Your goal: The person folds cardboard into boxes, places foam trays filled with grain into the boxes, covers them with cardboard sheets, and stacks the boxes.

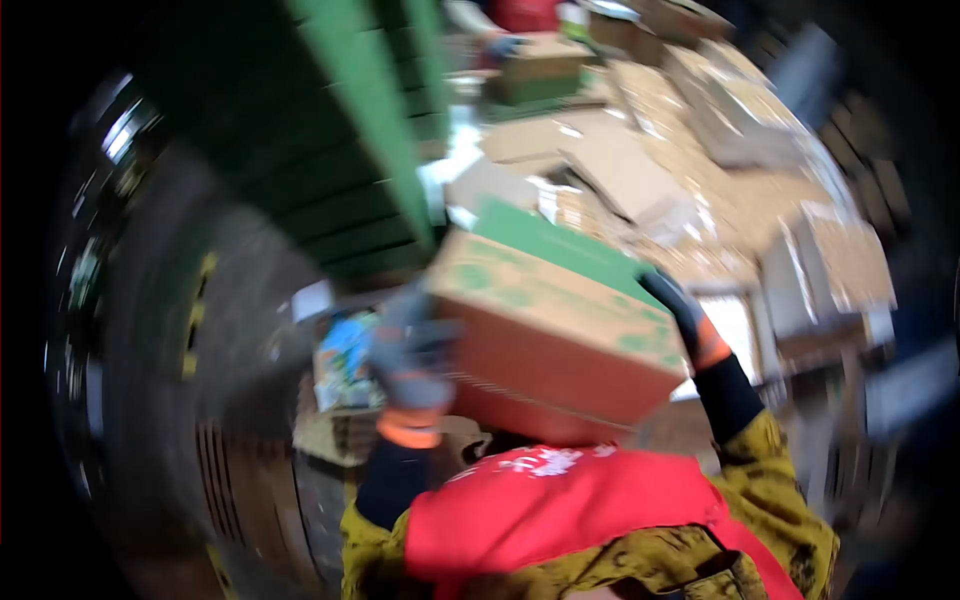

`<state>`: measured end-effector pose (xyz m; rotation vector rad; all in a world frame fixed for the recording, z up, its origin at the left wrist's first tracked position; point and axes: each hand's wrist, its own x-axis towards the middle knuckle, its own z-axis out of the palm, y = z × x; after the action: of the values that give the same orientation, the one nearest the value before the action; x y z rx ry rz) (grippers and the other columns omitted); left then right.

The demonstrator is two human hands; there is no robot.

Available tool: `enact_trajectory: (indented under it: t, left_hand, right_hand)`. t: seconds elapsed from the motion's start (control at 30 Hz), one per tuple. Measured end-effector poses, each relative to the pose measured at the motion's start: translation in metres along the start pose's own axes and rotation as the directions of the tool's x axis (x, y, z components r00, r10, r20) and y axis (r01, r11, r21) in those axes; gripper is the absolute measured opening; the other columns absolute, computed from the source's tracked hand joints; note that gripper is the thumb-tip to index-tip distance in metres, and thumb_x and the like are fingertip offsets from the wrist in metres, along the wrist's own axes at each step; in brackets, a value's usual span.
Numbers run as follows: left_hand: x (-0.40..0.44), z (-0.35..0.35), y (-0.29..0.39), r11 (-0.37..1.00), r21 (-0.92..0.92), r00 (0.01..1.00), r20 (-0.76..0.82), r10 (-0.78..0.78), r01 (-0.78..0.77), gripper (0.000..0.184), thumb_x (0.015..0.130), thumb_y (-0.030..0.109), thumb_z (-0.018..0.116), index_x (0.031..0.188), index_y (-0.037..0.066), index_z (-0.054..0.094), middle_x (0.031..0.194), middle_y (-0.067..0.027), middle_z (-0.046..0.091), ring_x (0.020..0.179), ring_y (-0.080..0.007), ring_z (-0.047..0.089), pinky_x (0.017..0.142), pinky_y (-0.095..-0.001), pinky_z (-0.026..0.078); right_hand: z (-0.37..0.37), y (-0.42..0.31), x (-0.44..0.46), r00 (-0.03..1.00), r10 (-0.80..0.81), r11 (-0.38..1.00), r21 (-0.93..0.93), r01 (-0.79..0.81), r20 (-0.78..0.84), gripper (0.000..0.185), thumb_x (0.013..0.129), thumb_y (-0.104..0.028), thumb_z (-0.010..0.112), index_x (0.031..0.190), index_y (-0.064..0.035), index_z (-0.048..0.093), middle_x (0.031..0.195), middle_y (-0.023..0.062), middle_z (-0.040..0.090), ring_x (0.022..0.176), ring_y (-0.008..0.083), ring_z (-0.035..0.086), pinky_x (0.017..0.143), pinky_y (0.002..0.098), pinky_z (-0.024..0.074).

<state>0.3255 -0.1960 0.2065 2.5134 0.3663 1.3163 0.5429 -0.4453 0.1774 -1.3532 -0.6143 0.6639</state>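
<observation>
Close to my chest, a cardboard box [560, 340] with green print and a green top face is held tilted between my hands. My left hand [412, 350], in a grey glove with an orange cuff, presses against the box's left end; motion smears its fingers. At the upper right edge of the box, my right hand [682, 312], in a dark glove with an orange cuff, grips the side. The box's underside and the parts of my fingers behind it are hidden.
Green stacked boxes [350, 190] rise at the upper left. Beyond my box, a table [725, 215] bears flat cardboard and wrapped bundles [825, 265]. At the top, a co-worker's gloved hand [506, 46] touches another box [543, 72]. Colourful packets [347, 362] lie left of me.
</observation>
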Motion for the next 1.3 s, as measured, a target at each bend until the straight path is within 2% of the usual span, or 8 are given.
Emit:
enact_trajectory:
  t: [0.07, 0.17, 0.33, 0.43, 0.53, 0.67, 1.07, 1.3]
  left_hand:
    - [-0.007, 0.009, -0.033, 0.981, -0.093, 0.985, 0.034, -0.169, 0.171, 0.048, 0.087, 0.040, 0.057, 0.117, 0.003, 0.055, 0.098, -0.0178, 0.063, 0.074, -0.0278, 0.059, 0.066, -0.0360, 0.047]
    - [-0.049, 0.024, -0.102, 0.909, 0.019, 0.882, 0.238, -0.408, 0.416, 0.048, 0.089, 0.040, 0.054, 0.119, 0.003, 0.054, 0.102, -0.0162, 0.061, 0.080, -0.0264, 0.057, 0.071, -0.0353, 0.045]
    - [-0.113, 0.024, -0.192, 0.824, 0.113, 0.729, 0.413, -0.547, 0.554, 0.048, 0.092, 0.040, 0.048, 0.123, 0.003, 0.051, 0.109, -0.0135, 0.057, 0.090, -0.0241, 0.053, 0.079, -0.0341, 0.042]
    - [-0.130, 0.030, -0.226, 0.776, 0.110, 0.655, 0.471, -0.591, 0.622, 0.048, 0.094, 0.040, 0.045, 0.125, 0.003, 0.050, 0.114, -0.0118, 0.055, 0.097, -0.0227, 0.051, 0.084, -0.0334, 0.041]
    - [-0.133, 0.038, -0.249, 0.731, 0.109, 0.588, 0.520, -0.619, 0.673, 0.048, 0.096, 0.040, 0.042, 0.127, 0.004, 0.048, 0.118, -0.0102, 0.054, 0.103, -0.0214, 0.049, 0.089, -0.0326, 0.039]
    - [-0.132, 0.046, -0.280, 0.704, 0.110, 0.521, 0.595, -0.612, 0.701, 0.048, 0.098, 0.040, 0.037, 0.129, 0.004, 0.046, 0.124, -0.0081, 0.051, 0.111, -0.0195, 0.046, 0.095, -0.0317, 0.037]
    - [-0.124, 0.055, -0.239, 0.579, 0.101, 0.471, 0.478, -0.742, 0.809, 0.071, 0.084, 0.057, 0.052, 0.128, 0.003, 0.037, 0.111, -0.0111, 0.053, 0.099, -0.0253, 0.052, 0.089, -0.0431, 0.042]
    - [-0.154, 0.053, -0.307, 0.919, 0.236, 0.817, 0.424, -0.391, 0.317, 0.038, 0.095, 0.024, 0.051, 0.124, 0.000, 0.052, 0.120, -0.0146, 0.057, 0.102, -0.0219, 0.054, 0.091, -0.0283, 0.044]
  right_hand:
    - [-0.007, -0.023, 0.003, 0.999, 0.048, 0.999, -0.024, -0.048, -0.008, 0.054, 0.079, -0.024, 0.073, 0.120, -0.0010, 0.046, 0.103, 0.0072, 0.059, 0.095, 0.0131, 0.057, 0.083, 0.0277, 0.0478]
    - [0.017, 0.003, -0.022, 0.817, -0.495, 0.623, -0.535, 0.571, 0.295, 0.037, 0.070, -0.021, 0.080, 0.096, -0.0074, 0.058, 0.105, 0.0119, 0.055, 0.094, 0.0284, 0.056, 0.080, 0.0364, 0.0463]
    - [0.069, 0.086, -0.062, 0.726, -0.075, 0.495, -0.607, 0.622, 0.684, 0.025, 0.075, -0.022, 0.063, 0.096, -0.0105, 0.056, 0.112, 0.0103, 0.051, 0.096, 0.0347, 0.052, 0.078, 0.0422, 0.0469]
    - [0.035, 0.087, -0.078, 0.821, -0.237, 0.763, -0.424, 0.489, 0.520, 0.052, 0.084, -0.024, 0.062, 0.132, -0.0150, 0.045, 0.142, 0.0134, 0.037, 0.118, 0.0315, 0.046, 0.098, 0.0425, 0.0393]
    - [-0.065, 0.082, -0.100, 0.934, -0.287, 0.857, -0.493, 0.150, -0.214, 0.054, 0.084, -0.017, 0.065, 0.133, -0.0077, 0.043, 0.142, 0.0131, 0.037, 0.121, 0.0247, 0.046, 0.100, 0.0384, 0.0394]
    - [-0.300, 0.058, -0.117, 0.154, -0.106, 0.986, -0.084, 0.146, -0.982, 0.052, 0.085, -0.028, 0.067, 0.126, -0.0057, 0.044, 0.114, 0.0125, 0.054, 0.096, 0.0209, 0.058, 0.072, 0.0370, 0.0522]
    - [-0.432, 0.023, -0.175, 0.335, -0.101, 0.990, -0.127, -0.055, -0.937, 0.029, 0.081, -0.023, 0.068, 0.108, -0.0135, 0.061, 0.107, 0.0054, 0.057, 0.086, 0.0205, 0.059, 0.066, 0.0339, 0.0528]
    - [-0.408, 0.010, -0.159, 0.322, 0.124, 0.975, 0.176, 0.137, -0.939, 0.049, 0.083, -0.032, 0.067, 0.128, -0.0186, 0.053, 0.128, 0.0034, 0.050, 0.100, 0.0208, 0.054, 0.081, 0.0365, 0.0470]
